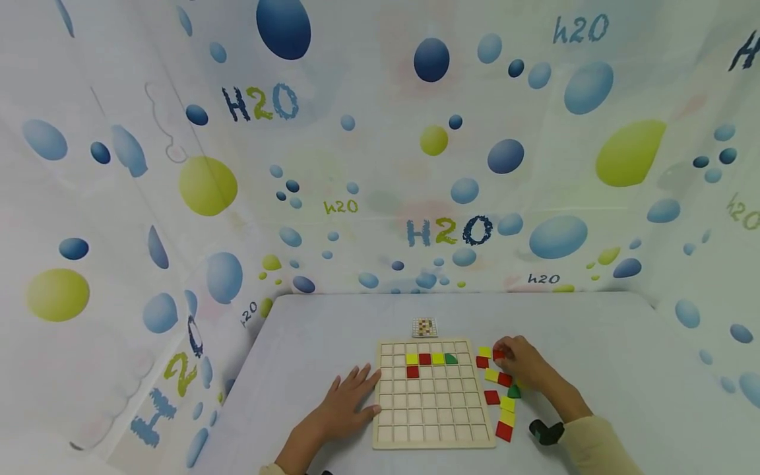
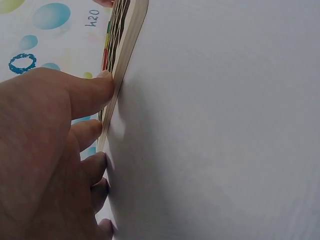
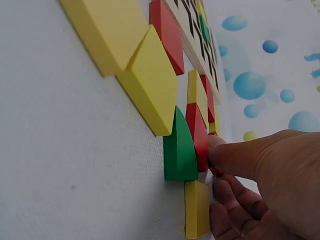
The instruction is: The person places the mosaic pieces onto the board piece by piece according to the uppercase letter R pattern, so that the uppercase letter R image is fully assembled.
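Observation:
A pale wooden grid board (image 1: 435,430) lies on the white table. Near its top sit a row of yellow, red, yellow and green pieces and a red square (image 1: 412,372) below them. My left hand (image 1: 347,406) rests at the board's left edge, fingers spread, thumb and fingertips against the rim in the left wrist view. To the right of the board, my right hand (image 1: 522,361) pinches a red square tile (image 1: 499,354) between thumb and fingers. Close under that hand in the right wrist view are a green quarter-round piece (image 3: 181,150) and a red tile (image 3: 197,135).
Several loose red and yellow tiles (image 1: 507,404) line the board's right side. Behind the board lies a small pattern card (image 1: 424,327). A dark object (image 1: 546,433) is by the right sleeve. A printed curtain (image 1: 380,165) hangs around the table.

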Motion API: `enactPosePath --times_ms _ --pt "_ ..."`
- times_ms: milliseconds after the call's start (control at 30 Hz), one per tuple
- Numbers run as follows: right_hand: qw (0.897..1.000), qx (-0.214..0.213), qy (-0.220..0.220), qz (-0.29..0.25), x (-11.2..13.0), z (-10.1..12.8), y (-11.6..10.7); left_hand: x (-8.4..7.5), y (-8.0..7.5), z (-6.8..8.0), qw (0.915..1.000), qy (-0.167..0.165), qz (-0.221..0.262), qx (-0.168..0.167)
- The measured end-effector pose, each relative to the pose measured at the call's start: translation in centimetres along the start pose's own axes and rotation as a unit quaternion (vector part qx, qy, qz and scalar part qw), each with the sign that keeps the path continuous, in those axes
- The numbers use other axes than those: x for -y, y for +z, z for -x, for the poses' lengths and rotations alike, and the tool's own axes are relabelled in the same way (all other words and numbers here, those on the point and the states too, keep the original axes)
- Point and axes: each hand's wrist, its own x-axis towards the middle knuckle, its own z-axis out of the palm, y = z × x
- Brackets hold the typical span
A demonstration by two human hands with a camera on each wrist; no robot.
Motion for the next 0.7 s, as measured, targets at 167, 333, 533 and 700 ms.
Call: enactPosePath --times_ms 167,333,533,700 --pt "1.000 0.009 -0.001 -0.006 0.3 0.6 0.1 0.1 0.2 -0.1 1.0000 -0.004 -0.007 0.000" --pt "1.000 -0.006 -0.009 0.009 0.7 0.9 0.3 0.2 0.1 -0.1 1.0000 0.002 0.000 -0.001" --pt "0.998 -0.047 -0.028 0.042 2.2 1.2 1.2 0.1 0.1 0.1 0.9999 0.010 0.008 0.001" --pt "0.996 -0.051 -0.067 0.037 4.4 1.3 2.5 0.0 0.0 0.1 0.9999 0.009 0.003 -0.003"
